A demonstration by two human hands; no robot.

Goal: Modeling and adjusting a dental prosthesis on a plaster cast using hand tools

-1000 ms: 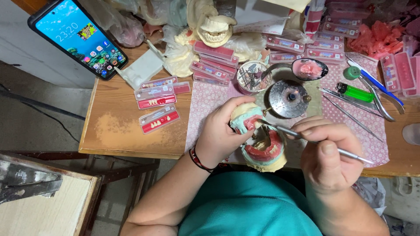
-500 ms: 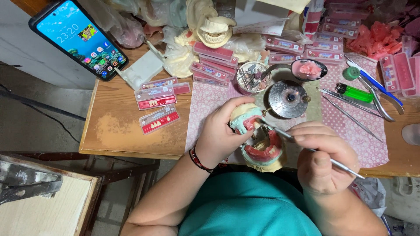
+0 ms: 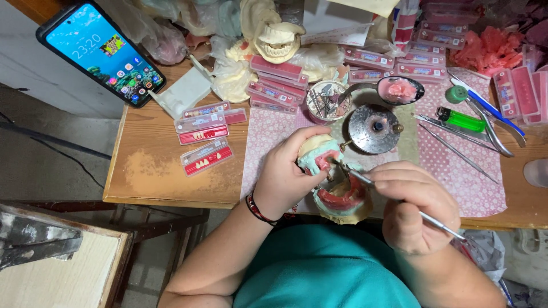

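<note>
**Both hands on a dental cast at the desk's near edge**

Wooden desk (image 3: pixel 165 177), crowded along its far side, seen from the head camera looking straight down. Its near edge runs just under both hands, and the only bare wood lies left of the grip, past two tooth cards (image 3: pixel 204 145). A pink dotted cloth (image 3: pixel 456 171) covers the patch under and right of the hands.

Left hand (image 3: pixel 285 177) comes in from below with the wrist bent, a dark wristband on it, fingers wrapped tight around the upper half of the cast (image 3: pixel 317 155). Just right of that grip and touching it sits the lower half (image 3: pixel 342 202), pink wax inside, overhanging the desk edge.

Right hand (image 3: pixel 414 205) is curled closed on a thin metal tool (image 3: pixel 434 221), held pen-like, its tip lying at the gap between the two halves. The tool's tail sticks out past the hand to the right.

Just beyond the grip stands a round metal burner (image 3: pixel 374 128), with a spoon (image 3: pixel 399 90) behind it; pliers (image 3: pixel 485 117) and a green lighter (image 3: pixel 462 120) lie further right. A phone (image 3: pixel 100 51) is well off to the left.

The tool tip itself is too small to make out, and the fingers hide most of the cast.
</note>
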